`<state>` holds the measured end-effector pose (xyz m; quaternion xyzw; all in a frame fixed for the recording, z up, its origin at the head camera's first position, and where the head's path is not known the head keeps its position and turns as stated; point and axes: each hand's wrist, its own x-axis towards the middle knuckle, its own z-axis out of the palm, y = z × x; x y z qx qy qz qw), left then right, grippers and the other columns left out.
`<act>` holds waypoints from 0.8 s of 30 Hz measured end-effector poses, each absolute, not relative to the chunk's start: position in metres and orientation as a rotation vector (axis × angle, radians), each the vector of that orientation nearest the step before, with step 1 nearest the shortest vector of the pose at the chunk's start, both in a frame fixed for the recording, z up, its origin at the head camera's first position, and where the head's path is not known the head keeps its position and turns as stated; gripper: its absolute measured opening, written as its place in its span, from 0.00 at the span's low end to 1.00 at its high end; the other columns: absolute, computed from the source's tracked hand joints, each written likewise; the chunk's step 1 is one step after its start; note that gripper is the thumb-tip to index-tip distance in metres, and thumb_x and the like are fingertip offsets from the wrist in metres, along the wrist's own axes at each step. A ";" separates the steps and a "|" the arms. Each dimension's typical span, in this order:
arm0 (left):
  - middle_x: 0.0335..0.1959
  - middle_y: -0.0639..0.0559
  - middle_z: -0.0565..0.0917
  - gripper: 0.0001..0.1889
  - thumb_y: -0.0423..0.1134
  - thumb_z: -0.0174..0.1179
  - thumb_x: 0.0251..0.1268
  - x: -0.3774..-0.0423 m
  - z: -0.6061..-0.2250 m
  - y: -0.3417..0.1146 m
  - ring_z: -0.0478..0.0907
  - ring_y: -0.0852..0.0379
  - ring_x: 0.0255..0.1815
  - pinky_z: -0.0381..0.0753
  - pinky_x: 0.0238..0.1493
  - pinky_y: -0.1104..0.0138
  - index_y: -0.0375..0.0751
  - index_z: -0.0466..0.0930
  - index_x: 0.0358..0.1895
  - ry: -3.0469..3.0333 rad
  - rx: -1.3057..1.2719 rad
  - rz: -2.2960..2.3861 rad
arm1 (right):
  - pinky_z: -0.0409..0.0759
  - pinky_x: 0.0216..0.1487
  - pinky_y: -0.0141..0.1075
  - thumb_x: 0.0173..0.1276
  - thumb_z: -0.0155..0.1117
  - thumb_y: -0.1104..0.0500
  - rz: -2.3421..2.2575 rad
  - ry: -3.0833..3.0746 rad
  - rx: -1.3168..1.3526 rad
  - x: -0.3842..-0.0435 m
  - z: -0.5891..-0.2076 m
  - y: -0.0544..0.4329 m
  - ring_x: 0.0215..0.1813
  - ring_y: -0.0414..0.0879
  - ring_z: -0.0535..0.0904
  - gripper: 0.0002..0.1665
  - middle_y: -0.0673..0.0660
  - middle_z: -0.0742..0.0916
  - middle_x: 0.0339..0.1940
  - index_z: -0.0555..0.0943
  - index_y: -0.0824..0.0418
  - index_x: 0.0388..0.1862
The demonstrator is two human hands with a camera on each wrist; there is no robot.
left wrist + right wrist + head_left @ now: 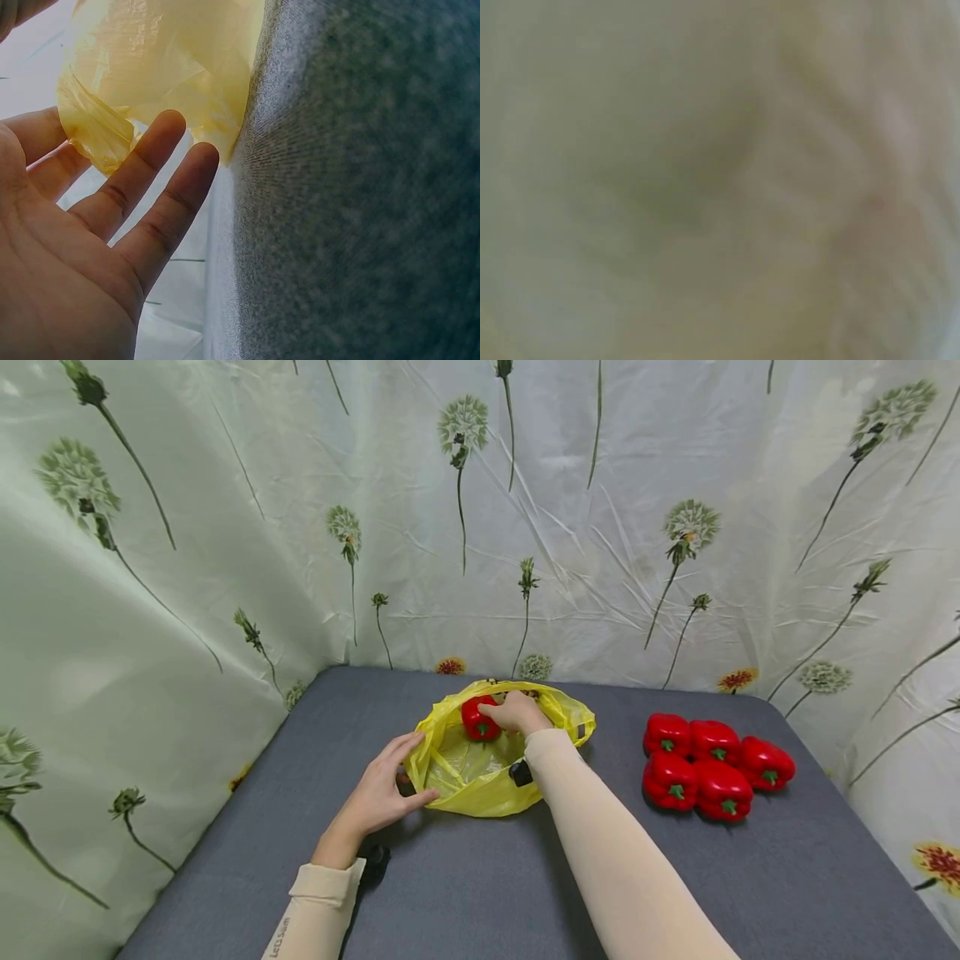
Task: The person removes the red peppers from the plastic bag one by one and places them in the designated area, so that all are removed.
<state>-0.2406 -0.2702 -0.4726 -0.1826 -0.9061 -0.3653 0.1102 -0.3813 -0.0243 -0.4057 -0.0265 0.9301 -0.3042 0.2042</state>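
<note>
A yellow plastic bag (480, 797) lies wide-mouthed on the table, and its translucent side (161, 52) fills the upper left wrist view. My right hand (519, 713) reaches inside it and holds a glossy red bell pepper (477, 722), with the thumb across its near side and the other fingers partly hidden. At the bag's left rim is my left hand (384, 789), fingers extended and spread, fingertips and thumb against the plastic. The left wrist view shows this hand (82, 247) with some fingertips hidden by the bag. Only a pale blur shows in the right wrist view.
Several red bell peppers (708, 764) with green stems sit in a cluster on the grey table (480, 877), right of the bag. A flower-printed curtain (420, 527) hangs along the table's back and sides.
</note>
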 end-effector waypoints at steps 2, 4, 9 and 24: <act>0.79 0.40 0.72 0.49 0.45 0.81 0.58 -0.241 -0.473 -0.270 0.78 0.41 0.71 0.89 0.50 0.58 0.36 0.67 0.81 -2.662 -0.536 -1.071 | 0.73 0.38 0.39 0.81 0.58 0.36 -0.852 2.618 -0.102 -0.374 -0.402 -0.024 0.34 0.51 0.81 0.28 0.55 0.79 0.29 0.71 0.56 0.32; 0.79 0.40 0.72 0.49 0.45 0.81 0.58 -0.241 -0.473 -0.270 0.78 0.41 0.71 0.89 0.50 0.58 0.36 0.67 0.81 -2.663 -0.534 -1.067 | 0.73 0.40 0.39 0.82 0.58 0.36 -0.844 2.635 -0.118 -0.372 -0.400 -0.023 0.39 0.52 0.84 0.28 0.55 0.79 0.30 0.69 0.55 0.31; 0.79 0.40 0.72 0.49 0.46 0.81 0.59 -0.241 -0.474 -0.271 0.78 0.42 0.71 0.89 0.50 0.58 0.36 0.67 0.81 -2.664 -0.531 -1.048 | 0.68 0.32 0.36 0.80 0.61 0.36 -0.839 2.649 -0.111 -0.376 -0.401 -0.024 0.33 0.49 0.82 0.32 0.52 0.77 0.22 0.66 0.54 0.23; 0.78 0.39 0.72 0.49 0.46 0.81 0.58 -0.239 -0.472 -0.268 0.78 0.41 0.71 0.89 0.51 0.56 0.35 0.67 0.81 -2.672 -0.525 -1.037 | 0.62 0.23 0.33 0.79 0.63 0.36 -0.843 2.648 -0.151 -0.377 -0.386 -0.015 0.17 0.41 0.66 0.37 0.51 0.78 0.15 0.66 0.51 0.12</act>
